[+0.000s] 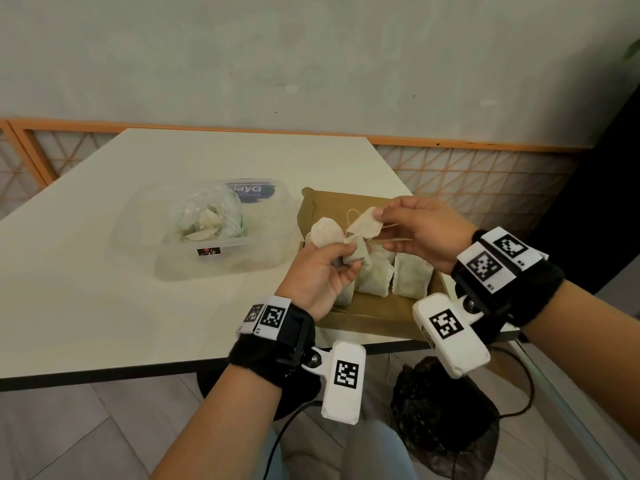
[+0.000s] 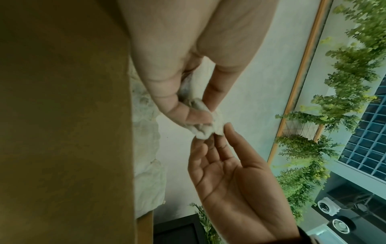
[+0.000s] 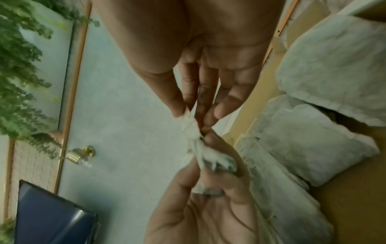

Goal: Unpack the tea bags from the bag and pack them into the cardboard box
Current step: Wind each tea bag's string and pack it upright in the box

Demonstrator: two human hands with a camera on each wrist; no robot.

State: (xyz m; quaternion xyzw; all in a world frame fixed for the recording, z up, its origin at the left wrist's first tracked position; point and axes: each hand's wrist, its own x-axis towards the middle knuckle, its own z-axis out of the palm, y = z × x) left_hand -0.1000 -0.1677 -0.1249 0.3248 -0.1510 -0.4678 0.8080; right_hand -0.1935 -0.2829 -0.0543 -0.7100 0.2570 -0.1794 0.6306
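Note:
Above the open cardboard box (image 1: 374, 308), my left hand (image 1: 346, 258) grips a clump of pale tea bags (image 1: 325, 234) tangled by their strings. My right hand (image 1: 379, 216) pinches one tea bag (image 1: 366, 224) of that clump between thumb and fingers. The wrist views show the same tea bag (image 2: 208, 128) (image 3: 191, 125) stretched between the two hands. Several tea bags (image 1: 412, 277) (image 3: 313, 148) lie flat in a row inside the box. A clear plastic bag (image 1: 204, 216) holding more tea bags sits to the left on the white table (image 1: 86, 271).
The plastic bag sits in a clear plastic container (image 1: 221, 263) with a blue-labelled lid (image 1: 252, 194) behind it. The box lies at the table's front right corner. A black bag (image 1: 443, 410) and cables lie on the floor below. A wall stands behind the table.

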